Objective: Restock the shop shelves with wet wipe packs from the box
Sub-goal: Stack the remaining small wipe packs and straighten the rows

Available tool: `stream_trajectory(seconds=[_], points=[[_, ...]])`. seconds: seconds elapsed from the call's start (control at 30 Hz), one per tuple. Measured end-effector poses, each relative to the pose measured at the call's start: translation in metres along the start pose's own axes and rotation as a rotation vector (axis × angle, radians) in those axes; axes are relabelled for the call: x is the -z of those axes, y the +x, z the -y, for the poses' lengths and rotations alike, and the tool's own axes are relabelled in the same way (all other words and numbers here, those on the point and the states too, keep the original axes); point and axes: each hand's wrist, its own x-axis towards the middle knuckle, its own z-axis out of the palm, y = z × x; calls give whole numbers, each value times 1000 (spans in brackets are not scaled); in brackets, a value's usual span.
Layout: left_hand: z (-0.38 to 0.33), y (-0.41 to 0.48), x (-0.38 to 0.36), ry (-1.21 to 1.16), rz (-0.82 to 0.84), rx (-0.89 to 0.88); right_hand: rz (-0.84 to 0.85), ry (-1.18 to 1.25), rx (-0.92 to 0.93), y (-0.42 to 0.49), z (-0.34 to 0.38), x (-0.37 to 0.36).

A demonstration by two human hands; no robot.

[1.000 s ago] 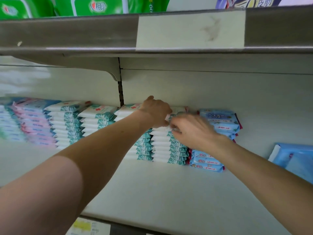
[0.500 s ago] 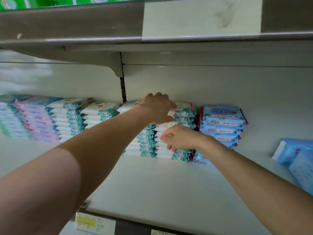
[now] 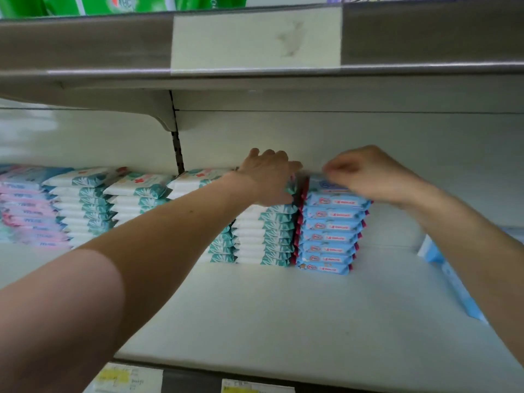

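Stacks of wet wipe packs stand at the back of a white shelf [image 3: 283,321]. My left hand [image 3: 269,177] lies flat, fingers spread, on top of a white-and-teal stack [image 3: 266,234] in the middle. Right beside it stands a blue stack [image 3: 329,236] with red edges. My right hand [image 3: 368,174] is over the top blue pack with bent fingers touching it. It is blurred, so a pinch cannot be made out. No box is in view.
More white-and-teal stacks [image 3: 85,205] and a pink stack [image 3: 25,217] fill the left. Larger light-blue packs [image 3: 448,279] lie at the right edge. The upper shelf [image 3: 85,43] hangs low overhead with green packs [image 3: 127,2] on it. Price labels [image 3: 127,378] line the shelf front.
My right hand has risen from the front of the teal stack to the top of the blue stack. My left hand has stayed on the teal stack and flattened out.
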Motion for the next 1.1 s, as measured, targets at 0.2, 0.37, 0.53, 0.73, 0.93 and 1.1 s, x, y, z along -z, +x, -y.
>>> stream_trajectory(seconds=[0.2,0.37,0.53,0.73,0.93,1.1], points=[[-51,29,-8,-11,69,-112,112,581,-763,-6,-64,-9],[-59,38,-19,130,161,-85,256,837,-800,-2,-63,-43],[-53,38,-25,218,129,-97,290,793,-770,7,-51,-42],[-48,36,-29,233,127,-99,246,930,-850,-7,-78,-34],[-50,34,-29,214,148,-76,298,1219,-1063,-22,-103,-77],[-49,35,-23,217,173,-63,307,1204,-940,-11,-80,-95]])
